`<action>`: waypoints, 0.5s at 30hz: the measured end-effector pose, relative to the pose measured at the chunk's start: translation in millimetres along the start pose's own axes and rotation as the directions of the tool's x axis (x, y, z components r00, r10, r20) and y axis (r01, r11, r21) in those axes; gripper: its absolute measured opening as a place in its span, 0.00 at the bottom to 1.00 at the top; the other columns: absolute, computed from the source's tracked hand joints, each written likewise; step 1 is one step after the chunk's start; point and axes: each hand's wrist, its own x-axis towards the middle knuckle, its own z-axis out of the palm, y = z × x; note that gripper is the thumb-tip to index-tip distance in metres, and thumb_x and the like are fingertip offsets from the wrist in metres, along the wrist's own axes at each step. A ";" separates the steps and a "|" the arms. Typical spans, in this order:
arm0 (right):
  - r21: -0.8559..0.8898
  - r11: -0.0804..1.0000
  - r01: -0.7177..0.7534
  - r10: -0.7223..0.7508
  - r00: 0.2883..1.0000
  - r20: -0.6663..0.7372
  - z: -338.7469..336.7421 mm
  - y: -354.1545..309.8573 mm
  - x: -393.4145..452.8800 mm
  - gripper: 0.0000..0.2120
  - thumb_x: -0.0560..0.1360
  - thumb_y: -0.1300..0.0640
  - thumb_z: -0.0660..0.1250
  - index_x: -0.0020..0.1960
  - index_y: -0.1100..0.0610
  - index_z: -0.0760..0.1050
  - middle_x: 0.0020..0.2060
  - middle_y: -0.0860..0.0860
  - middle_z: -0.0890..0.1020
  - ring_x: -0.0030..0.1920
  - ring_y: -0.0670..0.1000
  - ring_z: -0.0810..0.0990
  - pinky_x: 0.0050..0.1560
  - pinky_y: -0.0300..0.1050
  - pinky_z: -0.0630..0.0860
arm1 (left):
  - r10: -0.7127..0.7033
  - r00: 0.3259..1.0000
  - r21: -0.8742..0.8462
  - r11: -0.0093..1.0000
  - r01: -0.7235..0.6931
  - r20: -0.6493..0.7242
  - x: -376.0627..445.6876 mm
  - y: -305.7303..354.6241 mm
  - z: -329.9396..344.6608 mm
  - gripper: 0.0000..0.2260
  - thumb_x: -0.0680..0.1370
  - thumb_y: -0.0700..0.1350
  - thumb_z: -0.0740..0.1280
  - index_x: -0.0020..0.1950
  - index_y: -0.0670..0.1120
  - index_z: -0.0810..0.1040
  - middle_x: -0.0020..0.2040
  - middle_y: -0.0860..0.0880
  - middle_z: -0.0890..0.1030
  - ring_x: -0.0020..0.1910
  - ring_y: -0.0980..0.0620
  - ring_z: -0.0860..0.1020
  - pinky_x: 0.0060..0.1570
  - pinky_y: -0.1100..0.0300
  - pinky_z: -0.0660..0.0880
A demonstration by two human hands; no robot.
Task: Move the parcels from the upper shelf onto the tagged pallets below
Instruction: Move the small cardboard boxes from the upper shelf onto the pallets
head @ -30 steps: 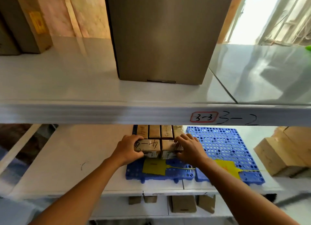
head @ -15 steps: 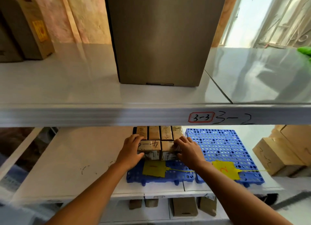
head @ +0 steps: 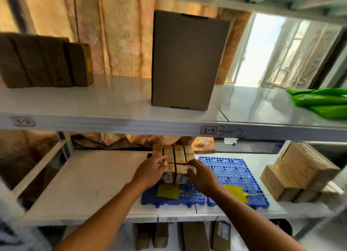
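Several small tan parcels (head: pixel 178 156) with handwritten marks stand packed on the left blue pallet (head: pixel 150 199) on the lower shelf. My left hand (head: pixel 150 171) presses the left side of the front row. My right hand (head: pixel 201 175) presses its right side. A yellow tag (head: pixel 167 191) lies on the left pallet's front. The right blue pallet (head: pixel 232 173) carries only a yellow tag (head: pixel 237 193). On the upper shelf (head: pixel 112 100) a tall brown box (head: pixel 187 61) stands in the middle and a row of brown parcels (head: pixel 45 61) at the left.
Green bags (head: pixel 323 102) lie at the upper shelf's right end. Tan boxes (head: pixel 296 173) are stacked right of the pallets. The shelf edge bears labels "3-3" and "3-2" (head: pixel 221 131). More boxes (head: pixel 197 235) sit on the shelf below. A bare white board (head: pixel 93 177) lies left of the pallets.
The view has tilted upward, so the upper shelf and its boxes show more fully. Both hands have stayed on the front parcels, with the fingers loosened slightly.
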 end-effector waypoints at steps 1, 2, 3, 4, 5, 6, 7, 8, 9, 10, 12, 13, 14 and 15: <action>0.020 1.000 0.009 -0.009 1.000 -0.015 -7.7 -8.8 -6.8 0.13 0.81 0.51 0.64 0.65 0.49 0.76 0.61 0.49 0.83 0.55 0.52 0.83 0.52 0.47 0.78 | 0.001 1.000 -0.032 0.999 -0.001 -0.012 -9.3 12.2 -6.7 0.21 0.79 0.61 0.62 0.71 0.59 0.76 0.69 0.54 0.79 0.67 0.53 0.77 0.64 0.54 0.76; 0.046 0.999 0.019 -0.017 0.999 -0.031 -16.0 -18.2 -14.4 0.14 0.81 0.51 0.64 0.65 0.49 0.76 0.61 0.49 0.83 0.56 0.52 0.83 0.52 0.46 0.78 | 0.004 0.999 -0.058 0.998 -0.006 -0.032 -20.1 24.7 -13.9 0.22 0.78 0.63 0.61 0.71 0.60 0.76 0.69 0.55 0.79 0.66 0.53 0.78 0.63 0.53 0.76; 0.075 0.997 0.030 -0.027 0.999 -0.047 -24.3 -28.0 -21.4 0.14 0.81 0.50 0.64 0.66 0.50 0.76 0.61 0.49 0.83 0.57 0.53 0.83 0.54 0.48 0.79 | 0.014 0.998 -0.076 0.997 -0.018 -0.059 -30.1 37.3 -21.1 0.23 0.78 0.64 0.61 0.71 0.60 0.76 0.68 0.55 0.79 0.65 0.54 0.78 0.61 0.54 0.77; 0.100 0.994 0.042 -0.036 0.998 -0.058 -30.1 -35.9 -27.3 0.15 0.81 0.50 0.64 0.66 0.50 0.76 0.62 0.50 0.83 0.59 0.54 0.83 0.56 0.50 0.79 | 0.021 0.996 -0.089 0.996 -0.029 -0.085 -38.2 48.3 -27.0 0.21 0.78 0.63 0.61 0.70 0.61 0.76 0.67 0.57 0.80 0.63 0.55 0.78 0.57 0.57 0.77; 0.119 0.991 0.056 -0.048 0.996 -0.069 -37.1 -45.9 -37.6 0.15 0.81 0.49 0.63 0.66 0.50 0.76 0.63 0.50 0.83 0.60 0.54 0.83 0.57 0.51 0.79 | 0.028 0.993 -0.098 0.994 -0.039 -0.113 -50.7 61.4 -34.5 0.18 0.79 0.61 0.62 0.68 0.62 0.77 0.65 0.59 0.79 0.60 0.58 0.78 0.52 0.61 0.76; 0.134 0.989 0.067 -0.056 0.995 -0.080 -45.3 -56.7 -49.5 0.16 0.81 0.47 0.63 0.67 0.49 0.76 0.63 0.49 0.82 0.60 0.53 0.82 0.58 0.52 0.79 | 0.031 0.990 -0.113 0.993 -0.047 -0.138 -64.2 74.6 -41.8 0.16 0.79 0.59 0.63 0.66 0.62 0.77 0.65 0.61 0.78 0.58 0.60 0.77 0.49 0.64 0.74; 0.147 0.986 0.077 -0.063 0.993 -0.096 -54.2 -68.2 -60.7 0.16 0.81 0.46 0.63 0.67 0.48 0.75 0.63 0.48 0.82 0.60 0.52 0.82 0.58 0.51 0.79 | 0.034 0.986 -0.135 0.989 -0.056 -0.161 -76.6 86.5 -48.1 0.15 0.80 0.57 0.64 0.66 0.61 0.78 0.65 0.62 0.77 0.58 0.60 0.77 0.50 0.65 0.74; 0.161 0.982 0.094 -0.076 0.990 -0.115 -62.6 -79.2 -70.3 0.16 0.81 0.46 0.62 0.67 0.46 0.75 0.63 0.48 0.83 0.60 0.51 0.82 0.57 0.50 0.79 | 0.031 0.985 -0.155 0.986 -0.058 -0.170 -87.7 97.3 -54.0 0.16 0.80 0.56 0.64 0.68 0.59 0.78 0.68 0.60 0.77 0.60 0.59 0.77 0.54 0.64 0.74; 0.177 0.978 0.113 -0.088 0.986 -0.141 -69.5 -89.2 -76.7 0.16 0.81 0.46 0.62 0.67 0.46 0.75 0.62 0.48 0.83 0.60 0.51 0.82 0.57 0.50 0.80 | 0.024 0.985 -0.166 0.985 -0.053 -0.169 -96.3 106.7 -59.2 0.18 0.81 0.56 0.64 0.70 0.57 0.77 0.70 0.57 0.76 0.63 0.57 0.76 0.58 0.62 0.74; 0.198 0.972 0.128 -0.096 0.981 -0.167 -77.9 -100.6 -83.3 0.16 0.81 0.47 0.62 0.67 0.46 0.76 0.62 0.49 0.83 0.59 0.51 0.82 0.57 0.50 0.80 | 0.021 0.987 -0.171 0.984 -0.048 -0.159 -105.8 117.9 -67.2 0.20 0.81 0.56 0.64 0.73 0.56 0.75 0.71 0.56 0.76 0.65 0.56 0.76 0.60 0.61 0.73; 0.216 0.963 0.160 -0.119 0.974 -0.192 -96.3 -123.4 -93.6 0.14 0.82 0.49 0.62 0.66 0.48 0.76 0.61 0.50 0.83 0.59 0.51 0.82 0.58 0.51 0.80 | 0.030 0.986 -0.217 0.974 -0.065 -0.161 -119.9 140.8 -83.6 0.21 0.81 0.56 0.64 0.74 0.55 0.74 0.70 0.55 0.77 0.64 0.56 0.76 0.61 0.59 0.74; 0.210 0.961 0.181 -0.138 0.970 -0.201 -106.0 -134.5 -96.8 0.14 0.82 0.49 0.63 0.66 0.49 0.76 0.61 0.50 0.83 0.59 0.51 0.82 0.59 0.52 0.80 | 0.039 0.980 -0.248 0.965 -0.088 -0.194 -124.3 152.9 -92.5 0.20 0.81 0.56 0.64 0.74 0.54 0.75 0.70 0.54 0.78 0.64 0.56 0.77 0.62 0.57 0.75; 0.209 0.957 0.200 -0.154 0.964 -0.216 -115.1 -144.7 -97.8 0.14 0.81 0.48 0.63 0.66 0.49 0.76 0.61 0.50 0.83 0.59 0.51 0.82 0.58 0.51 0.80 | 0.048 0.970 -0.266 0.957 -0.113 -0.239 -126.7 163.8 -101.3 0.20 0.82 0.55 0.65 0.73 0.54 0.75 0.69 0.53 0.79 0.63 0.55 0.77 0.63 0.54 0.76; 0.208 0.953 0.220 -0.169 0.957 -0.235 -125.7 -154.6 -97.8 0.15 0.81 0.48 0.64 0.66 0.48 0.76 0.61 0.49 0.83 0.58 0.51 0.83 0.58 0.51 0.80 | 0.055 0.957 -0.279 0.950 -0.138 -0.284 -128.6 174.5 -110.5 0.19 0.82 0.55 0.65 0.73 0.54 0.75 0.68 0.53 0.79 0.63 0.56 0.77 0.64 0.54 0.76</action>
